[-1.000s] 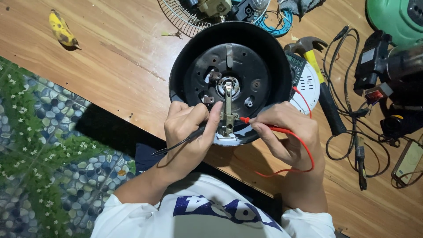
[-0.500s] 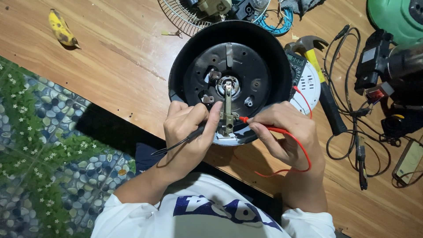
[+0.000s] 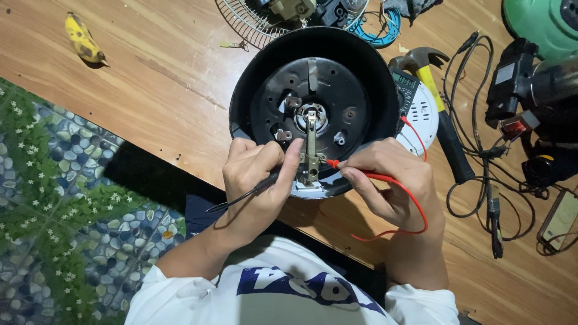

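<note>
Two probes on the job, head view: left hand (image 3: 256, 177) pinches the black probe (image 3: 241, 197) pen-style, right hand (image 3: 391, 180) is closed on the red probe (image 3: 361, 174), both tips meeting at the metal bracket (image 3: 310, 159) so each lead lands on a contact. Black round appliance base (image 3: 313, 102) lies underside up at the wooden table (image 3: 156, 90) edge, just in front of the person, exposing its centre fitting; inside the shell only the plate, bracket and terminals show. Multimeter (image 3: 406, 87) sits just beside the shell's right rim, hammer (image 3: 442, 114) next to it.

White short-sleeved shirt (image 3: 289, 289) with dark blue lettering across the chest (upside down from above), sleeves ending near the elbows; forearms, left hand (image 3: 256, 180) and right hand (image 3: 391, 183) bare, no rings or watch.
</note>
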